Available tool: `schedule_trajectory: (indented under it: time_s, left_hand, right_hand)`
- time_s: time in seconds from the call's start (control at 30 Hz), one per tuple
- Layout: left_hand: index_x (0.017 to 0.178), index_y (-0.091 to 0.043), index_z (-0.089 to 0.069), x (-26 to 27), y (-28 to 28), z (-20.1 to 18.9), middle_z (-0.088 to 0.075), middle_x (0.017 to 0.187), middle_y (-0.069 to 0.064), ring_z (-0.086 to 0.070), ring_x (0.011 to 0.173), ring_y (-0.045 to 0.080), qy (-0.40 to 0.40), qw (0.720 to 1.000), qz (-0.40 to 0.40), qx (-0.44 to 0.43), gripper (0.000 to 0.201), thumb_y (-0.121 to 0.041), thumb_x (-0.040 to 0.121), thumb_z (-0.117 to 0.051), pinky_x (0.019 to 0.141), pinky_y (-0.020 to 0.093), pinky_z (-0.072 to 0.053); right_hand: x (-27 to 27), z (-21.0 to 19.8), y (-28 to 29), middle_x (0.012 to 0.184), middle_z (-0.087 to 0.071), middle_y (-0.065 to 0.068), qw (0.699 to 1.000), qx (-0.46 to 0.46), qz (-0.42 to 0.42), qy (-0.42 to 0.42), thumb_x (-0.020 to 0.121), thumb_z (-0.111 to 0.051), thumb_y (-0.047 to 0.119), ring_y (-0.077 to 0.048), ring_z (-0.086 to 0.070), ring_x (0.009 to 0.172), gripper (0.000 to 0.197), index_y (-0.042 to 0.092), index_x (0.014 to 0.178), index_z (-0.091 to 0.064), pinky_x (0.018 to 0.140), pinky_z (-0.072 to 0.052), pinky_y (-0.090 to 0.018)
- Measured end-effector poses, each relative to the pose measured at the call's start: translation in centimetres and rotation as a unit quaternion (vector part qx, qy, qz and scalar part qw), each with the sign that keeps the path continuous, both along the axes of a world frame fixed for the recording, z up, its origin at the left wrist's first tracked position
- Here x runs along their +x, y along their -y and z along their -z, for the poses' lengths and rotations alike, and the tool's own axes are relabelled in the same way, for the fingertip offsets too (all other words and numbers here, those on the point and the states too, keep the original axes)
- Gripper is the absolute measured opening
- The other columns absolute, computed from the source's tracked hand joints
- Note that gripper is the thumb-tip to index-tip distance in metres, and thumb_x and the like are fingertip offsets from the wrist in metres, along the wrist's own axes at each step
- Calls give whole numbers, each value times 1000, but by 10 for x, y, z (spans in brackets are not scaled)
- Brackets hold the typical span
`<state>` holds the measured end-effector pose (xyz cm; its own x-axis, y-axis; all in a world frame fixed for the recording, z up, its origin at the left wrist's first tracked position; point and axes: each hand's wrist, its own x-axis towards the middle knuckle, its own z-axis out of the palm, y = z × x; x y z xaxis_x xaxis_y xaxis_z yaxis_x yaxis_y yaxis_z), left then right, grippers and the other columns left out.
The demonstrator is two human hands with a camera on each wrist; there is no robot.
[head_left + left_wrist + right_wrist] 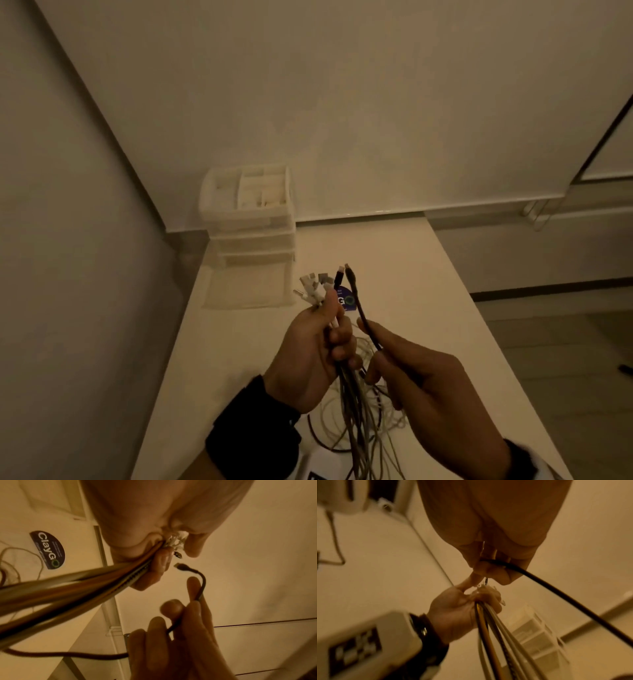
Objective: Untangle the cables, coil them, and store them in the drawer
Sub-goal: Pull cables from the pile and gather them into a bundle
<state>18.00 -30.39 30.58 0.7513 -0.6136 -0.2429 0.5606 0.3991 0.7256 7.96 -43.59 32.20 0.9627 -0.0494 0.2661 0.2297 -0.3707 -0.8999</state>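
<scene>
Head view: left hand (313, 356) fisted around a cable bundle (356, 404), plug ends fanned out above the fist, loose lengths trailing onto the white tabletop (428, 308). Right hand (421, 387) pinches a single black cable (363, 318), plug tip up. Translucent drawer unit (253, 219) at the tabletop's far left, bottom drawer pulled out.

Left wrist view: oval sticker (49, 549) on the tabletop; right fingers (193, 588) curled on the black cable.

Right wrist view: black cable exits the pinch; left fist clamps the bundle.
</scene>
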Motion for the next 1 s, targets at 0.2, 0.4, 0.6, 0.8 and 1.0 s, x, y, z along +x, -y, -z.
schedule_trajectory:
  time_s: [0.2, 0.4, 0.6, 0.8, 1.0]
  left_hand:
    - [74, -13, -44, -12, -12, -5, -29, 64, 3, -28, 55, 13, 52, 998, -21, 26, 34, -40, 85, -62, 50, 23, -37]
    - [76, -8, -43, -20, -26, -3, -36, 64, 4, -33, 54, 12, 62, 997, -10, 48, 28, -28, 96, -46, 51, 22, -36]
    - [69, -9, -49, -18, -43, -13, -46, 57, 4, -64, 60, 28, 88, 992, -85, 12, 38, -29, 99, -38, 62, 39, -51]
    - [76, -17, -39, 13, -79, -38, -28, 51, -7, -29, 34, 7, 134, 985, -105, -38, 27, -39, 91, -45, 37, 20, -32]
    - [68, -11, -50, 14, -90, -37, -28, 54, 14, -21, 39, 16, 323, 935, -105, 101, 27, -27, 78, -70, 41, 24, -21]
  right_hand:
    - [-15, 25, -27, 72, -62, 14, 972, -224, 15, 65, 87, -51, 18, 0, -61, 64, 65, 52, 140, -35, 58, -50, -17]
    - [-25, 32, -40, 65, -52, 13, 926, -371, 49, 53, 77, -57, 17, -10, -50, 47, 82, 47, 146, -23, 39, -46, -23]
    - [-44, 50, -48, 68, -61, 26, 983, -174, 57, 3, 95, -48, 47, 1, -62, 64, 20, 47, 106, -64, 58, -47, -11]
    - [-53, 87, -22, 56, -48, 1, 984, 10, 57, -170, 86, -50, 54, -6, -45, 56, 37, 23, 75, -67, 59, -38, -20]
    - [-25, 87, 2, 53, -46, 4, 984, 23, 117, -130, 88, -62, 44, -4, -41, 53, 45, 10, 59, -53, 55, -34, -16]
